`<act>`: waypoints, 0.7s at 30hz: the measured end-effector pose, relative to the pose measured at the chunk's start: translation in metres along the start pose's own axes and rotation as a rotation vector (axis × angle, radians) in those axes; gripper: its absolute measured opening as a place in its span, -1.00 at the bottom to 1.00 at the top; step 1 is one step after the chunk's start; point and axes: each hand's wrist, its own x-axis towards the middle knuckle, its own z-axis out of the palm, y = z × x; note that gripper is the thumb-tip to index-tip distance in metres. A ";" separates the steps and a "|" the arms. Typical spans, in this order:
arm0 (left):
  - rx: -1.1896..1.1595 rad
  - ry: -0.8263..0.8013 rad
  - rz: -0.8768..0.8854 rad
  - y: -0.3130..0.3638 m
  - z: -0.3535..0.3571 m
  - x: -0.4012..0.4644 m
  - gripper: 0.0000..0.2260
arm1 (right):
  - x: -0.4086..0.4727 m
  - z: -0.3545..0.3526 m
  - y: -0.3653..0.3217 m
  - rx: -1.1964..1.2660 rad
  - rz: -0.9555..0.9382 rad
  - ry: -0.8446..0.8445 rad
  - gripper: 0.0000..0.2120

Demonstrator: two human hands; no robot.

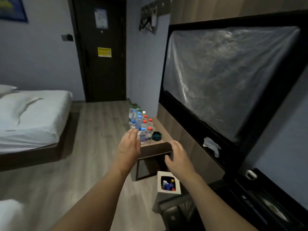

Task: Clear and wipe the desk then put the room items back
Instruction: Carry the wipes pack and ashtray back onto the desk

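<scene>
A narrow wooden desk (156,148) runs along the right wall under a mirror. Several plastic water bottles (140,124) with blue, red, green and white caps stand on it. A dark teal ashtray (156,136) sits beside them near the front end. My left hand (129,145) is stretched out with straight fingers, just left of the nearest bottles and holding nothing. My right hand (178,157) reaches toward the desk's front edge, fingers spread and relaxed, empty. A crumpled white cloth (210,145) lies on the mirror's lower frame.
A white bin (168,182) holding bottles and rubbish stands on the wood floor by the desk's end. A large dark-framed mirror (225,77) fills the right wall. A bed (31,119) with white sheets is on the left, a dark door (101,50) straight ahead.
</scene>
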 end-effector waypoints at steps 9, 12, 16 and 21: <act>-0.031 -0.116 -0.072 -0.159 0.008 0.093 -0.65 | 0.129 0.103 -0.063 0.032 0.086 0.024 -0.43; -0.095 -0.167 -0.120 -0.185 0.039 0.127 -0.66 | 0.166 0.121 -0.053 0.021 0.155 0.016 -0.44; -0.128 -0.329 -0.012 -0.213 0.089 0.181 -0.64 | 0.238 0.145 -0.032 0.044 0.240 0.085 -0.47; -0.051 -0.336 -0.012 -0.278 0.115 0.272 -0.63 | 0.356 0.191 -0.042 0.111 0.204 0.032 -0.48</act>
